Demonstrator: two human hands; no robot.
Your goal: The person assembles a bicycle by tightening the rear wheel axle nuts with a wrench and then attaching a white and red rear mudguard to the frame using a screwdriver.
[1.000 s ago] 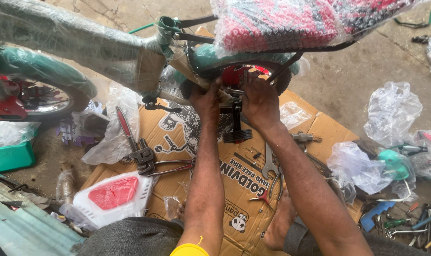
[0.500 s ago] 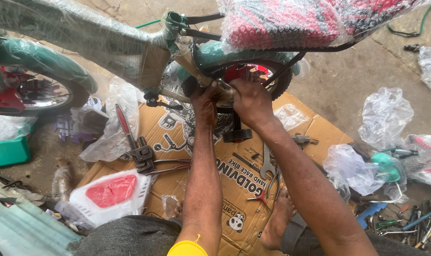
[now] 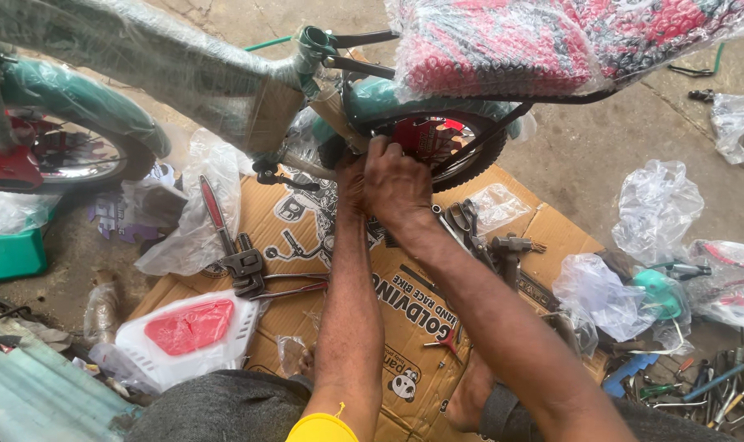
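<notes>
Both my hands at rear wheel (image 3: 462,151) hub of wrapped green bicycle (image 3: 224,78), above cardboard (image 3: 404,278). Right hand (image 3: 396,176) clenched on fitting; left hand (image 3: 349,173) grip unclear. Judgement: fastening step; needs steady turning force.

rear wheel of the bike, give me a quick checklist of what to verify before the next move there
1. Both hands at the rear wheel: ok, left hand and right hand are together by its hub.
2. What the hands hold: cannot tell, fingers hide it.
3. Wrench within reach: ok, it lies on the cardboard left of the arms.
4. Pliers within reach: ok, just right of the right hand.
5. Bike frame unwrapped: not ok, plastic wrap covers it.
</notes>
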